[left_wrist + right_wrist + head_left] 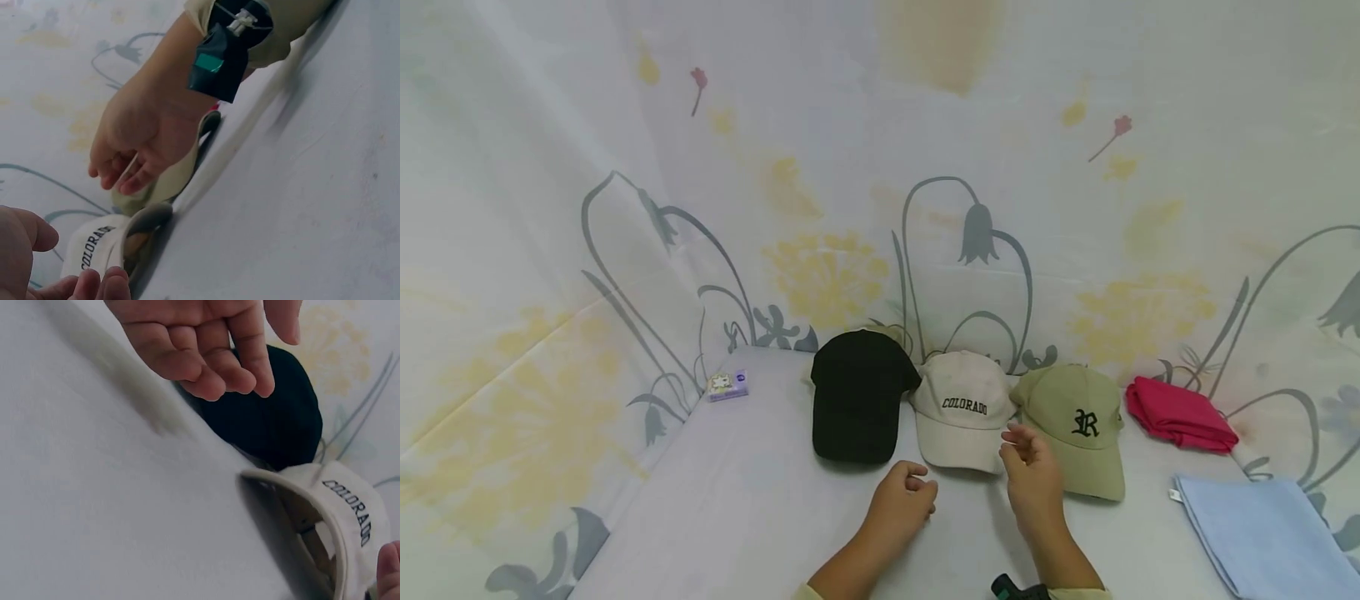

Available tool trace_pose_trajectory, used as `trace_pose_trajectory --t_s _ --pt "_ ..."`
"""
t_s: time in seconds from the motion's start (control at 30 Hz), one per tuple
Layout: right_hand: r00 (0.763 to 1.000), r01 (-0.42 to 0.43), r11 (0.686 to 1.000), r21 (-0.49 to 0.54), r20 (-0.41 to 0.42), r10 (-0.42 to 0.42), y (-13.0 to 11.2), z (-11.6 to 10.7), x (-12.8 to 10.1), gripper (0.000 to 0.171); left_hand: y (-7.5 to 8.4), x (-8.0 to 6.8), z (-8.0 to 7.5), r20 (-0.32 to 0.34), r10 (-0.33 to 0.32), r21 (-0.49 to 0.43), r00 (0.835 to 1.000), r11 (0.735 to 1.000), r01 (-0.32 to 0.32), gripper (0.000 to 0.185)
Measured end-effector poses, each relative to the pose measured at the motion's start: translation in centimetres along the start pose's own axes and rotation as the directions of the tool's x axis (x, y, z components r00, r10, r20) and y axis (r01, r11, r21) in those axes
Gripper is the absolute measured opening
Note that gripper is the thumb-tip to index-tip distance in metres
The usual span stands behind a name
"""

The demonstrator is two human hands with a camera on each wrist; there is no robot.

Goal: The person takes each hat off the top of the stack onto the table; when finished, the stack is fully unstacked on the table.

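The cream cap (pixel 962 408), the middle one of three, carries the word "COLORADO" in dark block capitals across its front panel; the wrist views show the same lettering. The olive cap (pixel 1075 425), at 3 o'clock from it, bears a black Old English "R". Print on the small box (pixel 727 385) at 9 o'clock is too small to read.

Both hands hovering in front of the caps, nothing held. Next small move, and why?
Probably ease the right hand forward onto the brim of the cream COLORADO cap. It hangs just off that brim with relaxed fingers, holding nothing, while the left hand sits loosely curled on the table, also holding nothing. The cap lies between the black cap and the olive cap.
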State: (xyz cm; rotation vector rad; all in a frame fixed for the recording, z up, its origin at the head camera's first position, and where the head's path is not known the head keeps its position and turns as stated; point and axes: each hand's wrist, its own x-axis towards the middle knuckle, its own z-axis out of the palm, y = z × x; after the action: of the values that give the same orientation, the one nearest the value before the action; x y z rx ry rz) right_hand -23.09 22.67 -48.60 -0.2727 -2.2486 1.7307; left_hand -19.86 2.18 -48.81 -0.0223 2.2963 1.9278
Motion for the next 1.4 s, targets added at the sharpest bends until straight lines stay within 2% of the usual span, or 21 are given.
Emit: trace_pose_trajectory --t_s 0.13,0.3,0.47,0.63,0.9,1.07,1.27,1.4 --pt "0.999 -0.006 1.0 -0.009 0.031 0.007 -0.7 1.1 -0.3 0.034 0.2 0.4 -1.5 -0.058 -0.018 0.006 0.998 1.0 0.019 0.033" --pt "0.997 -0.027 0.998 0.059 0.069 0.023 -1.3 2.4 -0.3 0.036 0.0 0.8 -3.3 -0.102 -0.028 -0.007 0.994 1.0 0.028 0.032" --pt "0.994 -0.072 0.99 0.12 0.091 0.061 -1.9 3.6 -0.2 0.038 -0.1 1.0 -5.4 -0.152 -0.013 -0.036 0.988 0.999 0.007 0.03" --pt "0.994 -0.068 0.986 0.15 0.094 0.055 -2.2 5.1 0.1 0.038 -0.2 1.1 -7.8 -0.21 -0.025 -0.045 0.977 0.999 0.016 0.029" --pt "0.997 -0.028 0.997 0.066 0.075 0.023 -2.4 6.8 0.6 0.033 -0.7 1.6 -10.8 -0.295 -0.041 -0.046 0.955 0.999 0.029 0.03" --pt "0.993 -0.02 0.999 0.027 0.12 0.017 -2.9 7.8 1.0 0.033 -1.5 2.0 -12.5 -0.335 -0.053 -0.045 0.941 0.998 0.041 0.032" --pt "0.987 -0.071 0.996 0.057 0.149 0.062 -3.2 8.6 1.2 0.034 -2.5 2.5 -14.0 -0.36 -0.129 -0.136 0.924 0.987 0.085 0.035" --pt "0.986 -0.068 0.996 0.062 0.159 0.058 -3.3 9.3 1.8 0.036 -3.0 3.0 -14.6 -0.361 -0.174 -0.216 0.916 0.971 0.1 0.036"
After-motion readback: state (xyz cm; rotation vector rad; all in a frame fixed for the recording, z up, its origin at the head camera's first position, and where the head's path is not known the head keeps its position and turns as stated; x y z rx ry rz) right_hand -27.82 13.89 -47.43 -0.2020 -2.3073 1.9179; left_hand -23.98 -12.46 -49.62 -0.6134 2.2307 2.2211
